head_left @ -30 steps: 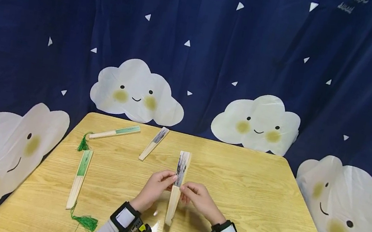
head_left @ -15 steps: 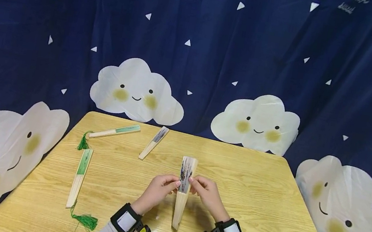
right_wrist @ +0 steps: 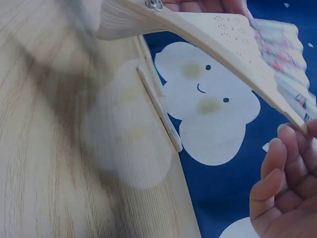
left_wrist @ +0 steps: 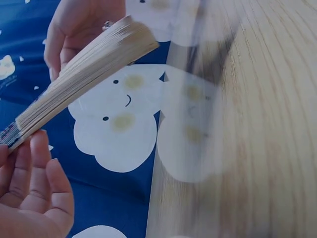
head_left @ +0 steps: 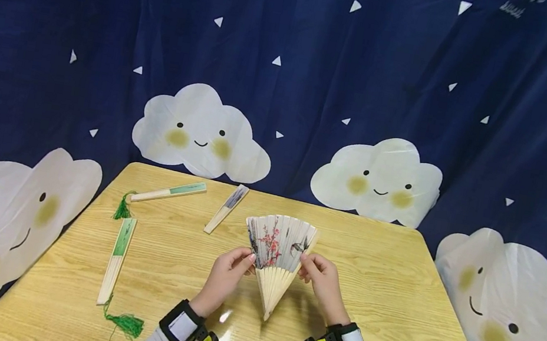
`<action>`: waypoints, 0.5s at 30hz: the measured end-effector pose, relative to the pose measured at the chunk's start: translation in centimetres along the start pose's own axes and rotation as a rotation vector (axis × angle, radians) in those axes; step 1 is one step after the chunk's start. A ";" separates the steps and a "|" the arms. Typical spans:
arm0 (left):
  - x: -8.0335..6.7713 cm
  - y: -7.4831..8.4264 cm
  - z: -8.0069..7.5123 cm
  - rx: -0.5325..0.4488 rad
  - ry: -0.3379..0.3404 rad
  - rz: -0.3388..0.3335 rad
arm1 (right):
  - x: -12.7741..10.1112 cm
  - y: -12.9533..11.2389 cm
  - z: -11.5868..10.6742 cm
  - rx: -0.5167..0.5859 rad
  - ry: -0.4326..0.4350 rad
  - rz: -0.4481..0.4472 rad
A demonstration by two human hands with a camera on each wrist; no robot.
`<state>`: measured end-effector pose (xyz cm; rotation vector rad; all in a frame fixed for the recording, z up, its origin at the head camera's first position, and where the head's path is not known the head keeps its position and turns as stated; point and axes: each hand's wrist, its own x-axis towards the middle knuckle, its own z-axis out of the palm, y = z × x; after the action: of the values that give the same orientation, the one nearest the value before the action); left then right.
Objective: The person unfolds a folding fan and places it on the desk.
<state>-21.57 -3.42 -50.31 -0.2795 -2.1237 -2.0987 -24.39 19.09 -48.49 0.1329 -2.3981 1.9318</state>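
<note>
A folding fan [head_left: 280,249] is partly spread between my two hands, its pivot end pointing down towards me. Red blossoms and a dark bird decorate its pale leaf above bare wooden ribs. My left hand [head_left: 228,277] pinches the fan's left edge, and my right hand [head_left: 322,282] pinches the right edge between thumb and fingers. In the right wrist view, pierced dots mark the fan's ribs [right_wrist: 233,32], and a metal rivet [right_wrist: 154,4] joins them. The left wrist view shows the stacked ribs [left_wrist: 79,74] nearly edge-on, with left fingers [left_wrist: 39,163] beneath.
Three folded fans lie on the wooden table [head_left: 381,307]: a green one with tassel [head_left: 116,262] at left, another green one [head_left: 170,192] at the back left, and a grey-patterned one [head_left: 226,209] right of it. A dark blue curtain [head_left: 316,34] with clouds surrounds the table.
The fan has gone from a folded stick to a partly spread wedge, showing its painted leaf. My hands have moved apart, the right one to the right and slightly up.
</note>
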 end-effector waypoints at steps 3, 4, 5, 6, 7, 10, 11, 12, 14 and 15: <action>0.0 0.1 -0.2 -0.037 0.027 0.009 | 0.0 0.3 -0.6 0.093 0.040 0.024; 0.0 0.1 -0.3 -0.045 0.036 0.005 | 0.1 0.5 -0.8 0.121 0.053 0.035; 0.0 0.1 -0.4 -0.059 0.044 -0.001 | 0.1 0.6 -1.0 0.153 0.064 0.047; 0.0 0.1 -0.4 -0.068 0.052 -0.003 | 0.2 0.8 -1.3 0.183 0.075 0.058; 0.1 0.1 -0.4 -0.076 0.060 -0.008 | 0.2 0.9 -1.5 0.211 0.082 0.070; 0.2 -0.2 -0.6 -0.101 0.079 -0.023 | 0.3 1.3 -2.1 0.272 0.103 0.103; 0.2 -0.3 -0.6 -0.109 0.085 -0.026 | 0.3 1.3 -2.3 0.292 0.110 0.112; 0.3 -0.4 -0.6 -0.119 0.090 -0.030 | 0.3 1.4 -2.5 0.307 0.115 0.116; 0.3 -0.5 -0.7 -0.139 0.095 -0.033 | 0.2 1.6 -2.9 0.335 0.128 0.127; 0.3 -0.5 -0.8 -0.151 0.099 -0.036 | 0.2 1.7 -3.2 0.350 0.137 0.133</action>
<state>-21.96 -4.17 -50.67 -0.1515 -1.9333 -2.2478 -24.75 22.52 -49.41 -0.1429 -2.0136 2.3203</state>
